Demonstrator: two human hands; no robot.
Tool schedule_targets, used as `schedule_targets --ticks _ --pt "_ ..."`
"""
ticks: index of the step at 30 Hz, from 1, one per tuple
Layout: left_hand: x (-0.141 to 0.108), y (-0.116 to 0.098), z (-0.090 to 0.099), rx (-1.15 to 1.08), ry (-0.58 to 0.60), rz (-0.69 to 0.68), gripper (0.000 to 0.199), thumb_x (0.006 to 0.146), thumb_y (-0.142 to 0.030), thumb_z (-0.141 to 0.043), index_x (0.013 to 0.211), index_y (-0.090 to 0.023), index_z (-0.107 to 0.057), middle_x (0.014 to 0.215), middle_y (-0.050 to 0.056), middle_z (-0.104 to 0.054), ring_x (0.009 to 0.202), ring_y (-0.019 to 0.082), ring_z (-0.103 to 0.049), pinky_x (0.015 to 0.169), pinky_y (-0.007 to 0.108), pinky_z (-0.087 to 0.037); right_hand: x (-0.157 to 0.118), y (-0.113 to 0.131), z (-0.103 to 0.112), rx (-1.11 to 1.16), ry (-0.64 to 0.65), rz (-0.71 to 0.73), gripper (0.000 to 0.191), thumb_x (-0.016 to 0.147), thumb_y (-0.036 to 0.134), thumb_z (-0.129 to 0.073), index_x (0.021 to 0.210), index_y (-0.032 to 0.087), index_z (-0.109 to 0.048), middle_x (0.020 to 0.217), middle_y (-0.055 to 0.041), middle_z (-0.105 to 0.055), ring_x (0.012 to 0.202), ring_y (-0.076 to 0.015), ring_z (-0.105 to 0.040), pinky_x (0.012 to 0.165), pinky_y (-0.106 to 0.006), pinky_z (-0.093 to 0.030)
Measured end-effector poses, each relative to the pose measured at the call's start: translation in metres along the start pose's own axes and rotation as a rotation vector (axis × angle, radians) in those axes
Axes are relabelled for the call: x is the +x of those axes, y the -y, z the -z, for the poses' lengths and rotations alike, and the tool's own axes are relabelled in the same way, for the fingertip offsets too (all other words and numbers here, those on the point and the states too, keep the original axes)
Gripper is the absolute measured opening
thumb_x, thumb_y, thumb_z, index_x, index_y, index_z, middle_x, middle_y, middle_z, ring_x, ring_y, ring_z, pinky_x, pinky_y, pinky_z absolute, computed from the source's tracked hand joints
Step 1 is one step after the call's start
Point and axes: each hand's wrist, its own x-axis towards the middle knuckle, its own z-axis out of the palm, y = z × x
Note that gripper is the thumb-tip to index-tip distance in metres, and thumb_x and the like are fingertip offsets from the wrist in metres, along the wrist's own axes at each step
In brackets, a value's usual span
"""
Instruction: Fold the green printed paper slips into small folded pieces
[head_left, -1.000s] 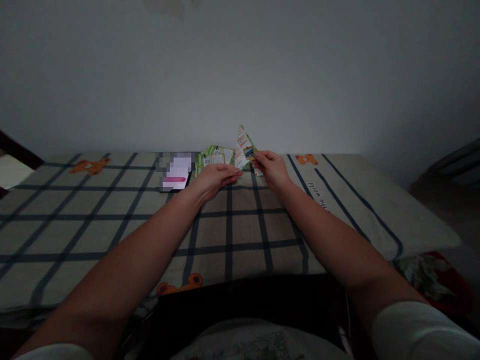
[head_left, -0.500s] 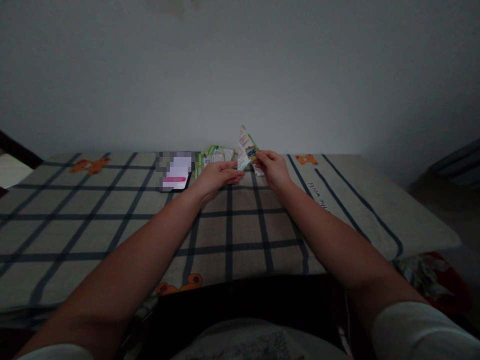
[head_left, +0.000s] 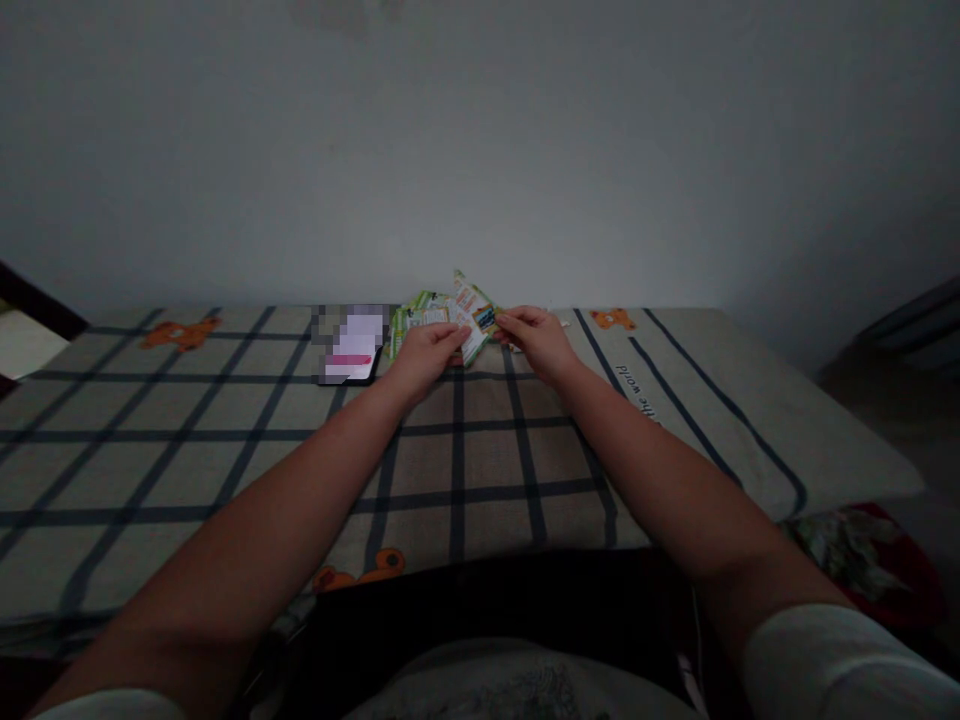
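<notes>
A small green and white printed packet (head_left: 474, 312) is held between my two hands above the far part of the table. My left hand (head_left: 429, 358) pinches its lower left edge, thumb on top. The fingertips of my right hand (head_left: 538, 338) grip its right corner. Just behind and left of my left hand lie similar green and white packets (head_left: 409, 320), partly covered by the hand and the held one. Small pale scraps lie by my right hand, mostly hidden.
A phone (head_left: 354, 342) with a lit screen lies left of the packets. The table (head_left: 457, 450) wears a checked cloth with bear prints and stands against a wall. A red container (head_left: 900, 570) with crumpled pieces sits low at the right.
The held packet has moved left and down, now tilted over the other packets. My left hand has its thumb over the packet, and my right hand has shifted slightly left.
</notes>
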Motion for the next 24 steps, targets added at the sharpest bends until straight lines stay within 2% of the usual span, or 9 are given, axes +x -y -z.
schedule_targets --ticks 3,7,10,13,17,20,24 --pt "0.0008 -0.0001 0.0018 0.028 -0.011 0.0 0.043 0.066 -0.058 -0.079 0.071 -0.016 -0.071 0.067 0.001 -0.065 0.059 0.011 -0.053 0.058 0.023 -0.044 0.0 -0.0005 0.0004 0.068 0.056 -0.061 0.03 0.061 0.042 -0.087 0.073 0.019 -0.071 0.069 0.0 -0.07 0.064 -0.0105 -0.062 0.065 -0.024 -0.05" --pt "0.0019 0.0002 0.0036 -0.006 -0.029 0.026 0.039 0.067 -0.053 -0.079 0.074 -0.015 -0.073 0.069 0.003 -0.067 0.06 0.011 -0.055 0.058 0.023 -0.044 -0.0011 0.0006 0.0021 0.143 0.121 -0.103 0.031 0.065 0.044 -0.084 0.08 0.019 -0.074 0.076 -0.0021 -0.073 0.069 -0.012 -0.065 0.066 -0.025 -0.052" --pt "0.0026 -0.0001 0.0032 -0.041 -0.086 0.007 0.039 0.066 -0.045 -0.08 0.089 -0.014 -0.075 0.082 0.005 -0.072 0.067 0.012 -0.061 0.062 0.023 -0.047 -0.0013 0.0006 0.0023 0.144 0.12 -0.082 0.033 0.065 0.047 -0.085 0.078 0.019 -0.074 0.075 -0.0029 -0.073 0.068 -0.0123 -0.065 0.066 -0.025 -0.053" --pt "0.0034 -0.0011 0.0035 -0.073 -0.182 -0.09 0.047 0.065 -0.036 -0.082 0.107 -0.017 -0.072 0.098 0.006 -0.074 0.08 0.015 -0.066 0.072 0.026 -0.053 -0.0007 -0.0007 0.0015 0.126 0.07 -0.082 0.036 0.061 0.049 -0.086 0.076 0.02 -0.074 0.074 -0.0024 -0.073 0.067 -0.012 -0.064 0.064 -0.025 -0.052" --pt "0.0051 -0.0001 0.0073 0.029 -0.263 -0.166 0.033 0.067 -0.035 -0.081 0.094 -0.016 -0.076 0.096 0.007 -0.075 0.085 0.018 -0.068 0.077 0.03 -0.056 0.0 -0.0023 -0.0003 0.104 0.049 -0.073 0.035 0.063 0.048 -0.086 0.078 0.019 -0.074 0.074 -0.0027 -0.072 0.067 -0.0119 -0.064 0.064 -0.025 -0.051" --pt "0.0047 0.0019 0.0088 0.124 -0.233 -0.172 0.033 0.071 -0.04 -0.079 0.093 -0.016 -0.078 0.101 0.009 -0.076 0.093 0.021 -0.068 0.082 0.033 -0.056 -0.0008 -0.0016 -0.0019 0.107 0.058 -0.065 0.034 0.061 0.047 -0.087 0.075 0.019 -0.073 0.074 -0.0019 -0.072 0.066 -0.0117 -0.064 0.064 -0.025 -0.05" --pt "0.0013 0.0027 0.0042 0.118 -0.108 -0.132 0.051 0.07 -0.048 -0.08 0.109 -0.016 -0.076 0.115 0.012 -0.073 0.102 0.025 -0.068 0.087 0.035 -0.055 -0.0034 0.0008 -0.0039 0.112 0.081 -0.071 0.037 0.055 0.05 -0.089 0.072 0.021 -0.073 0.075 -0.0008 -0.072 0.07 -0.0123 -0.063 0.064 -0.025 -0.05"
